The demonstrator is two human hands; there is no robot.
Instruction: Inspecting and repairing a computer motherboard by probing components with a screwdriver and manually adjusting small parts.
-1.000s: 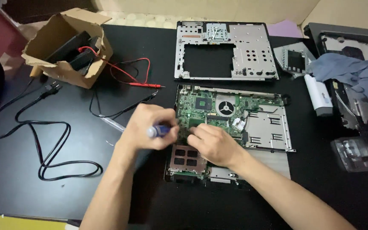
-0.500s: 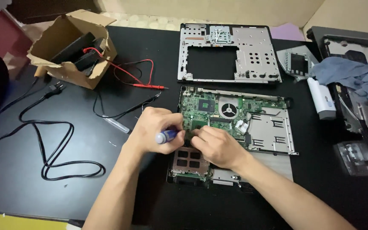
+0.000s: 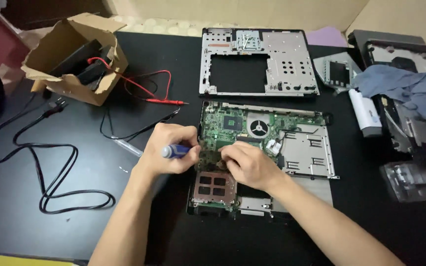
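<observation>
Hands on a bare green laptop board (image 3: 232, 129): left hand (image 3: 166, 150) fist-tight around blue-handled screwdriver (image 3: 176, 150), right hand (image 3: 247, 162) fingertips curled, pressing down.

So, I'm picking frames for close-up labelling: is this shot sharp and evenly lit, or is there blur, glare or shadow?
Head view: the green motherboard and silver laptop cover are sharp and evenly lit; mild glare on the cover; the left hand gripping the blue screwdriver and the right hand look slightly soft; the black table darkens toward the lower corners.

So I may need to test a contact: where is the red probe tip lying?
In the head view, the red probe lies on the black table, left of the open laptop's green circuit board, beside the torn cardboard box.
</observation>
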